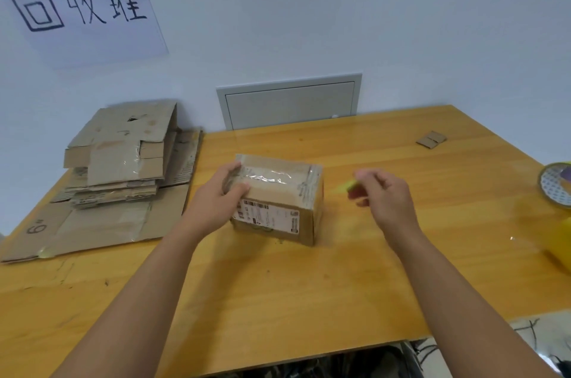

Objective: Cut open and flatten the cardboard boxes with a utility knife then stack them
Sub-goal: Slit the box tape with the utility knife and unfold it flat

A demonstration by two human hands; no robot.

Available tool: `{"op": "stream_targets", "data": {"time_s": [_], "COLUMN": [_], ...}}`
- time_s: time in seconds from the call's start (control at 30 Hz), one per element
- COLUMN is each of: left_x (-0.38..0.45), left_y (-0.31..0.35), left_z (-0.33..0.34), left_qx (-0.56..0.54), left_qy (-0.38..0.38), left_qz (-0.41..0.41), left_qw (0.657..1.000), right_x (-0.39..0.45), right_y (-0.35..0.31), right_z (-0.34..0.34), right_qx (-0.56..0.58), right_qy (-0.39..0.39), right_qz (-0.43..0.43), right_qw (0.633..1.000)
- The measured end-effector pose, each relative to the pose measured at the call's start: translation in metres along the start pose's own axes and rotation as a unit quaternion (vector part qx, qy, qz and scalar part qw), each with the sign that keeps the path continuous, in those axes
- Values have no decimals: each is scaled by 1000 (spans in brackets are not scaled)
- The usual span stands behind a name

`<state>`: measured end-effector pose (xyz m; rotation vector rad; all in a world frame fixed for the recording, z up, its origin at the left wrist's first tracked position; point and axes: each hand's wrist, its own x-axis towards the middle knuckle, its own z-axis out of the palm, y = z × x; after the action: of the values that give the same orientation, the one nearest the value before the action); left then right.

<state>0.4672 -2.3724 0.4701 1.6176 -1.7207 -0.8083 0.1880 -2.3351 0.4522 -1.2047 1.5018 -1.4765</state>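
Box [279, 201] sits closed near the middle of the wooden table [278, 291], top seam sealed with clear tape, white shipping label on the near side. Contents not visible.

Left hand [216, 201] grasps the box's upper left corner: fingers curl over the top edge, thumb lies on the near face.

Right hand [386, 198] hovers just right of the box, not touching it, fingers clenched around a yellow knife [347, 186]. Knife is motion-blurred; tip points left toward the box. Can't tell whether the blade is out.

Stack of flattened cardboard [123, 161] lies at the table's far left against the wall: smaller flattened pieces on top, one big sheet at the bottom marked "6" near its left edge. Stack is well apart from the box.

Small cardboard scrap [431, 139] lies at far right of the table. Patterned plate [553, 189] at the right edge, cut off by the frame; something dark on it, can't identify. Blurred yellow object [559, 241] just in front of the plate, unclear what.

Paper sign [83, 6] with handwritten characters hangs on the wall above the stack. Grey panel [289, 99] is set in the wall behind the table.
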Motion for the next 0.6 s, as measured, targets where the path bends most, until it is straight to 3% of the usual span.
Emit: {"op": "stream_targets", "data": {"time_s": [0.03,0.1,0.2,0.27,0.37,0.47,0.6], "left_x": [3,8,14,16,13,0,-13], "left_y": [-1,-1,2,2,-5,-6,-10], "left_z": [-3,-7,-9,-5,6,22,38], "left_qx": [0,1,1,-8,21,99,146], "left_qy": [-22,-64,-132,-137,0,149,113], "left_qz": [4,18,30,38,93,180,241], "left_qw": [1000,998,991,990,995,967,953], "right_x": [0,1,0,-1,-9,-16,-11], "right_y": [-9,-22,-24,-17,-8,-9,-14], "right_z": [1,6,20,28,37,42,45], "right_qx": [79,120,32,-68,-181,-240,-289], "right_qy": [2,-44,-140,-160,-131,-105,-77], "right_qz": [9,-12,-61,-83,-133,-194,-256], "right_qw": [997,992,988,981,965,945,919]}}
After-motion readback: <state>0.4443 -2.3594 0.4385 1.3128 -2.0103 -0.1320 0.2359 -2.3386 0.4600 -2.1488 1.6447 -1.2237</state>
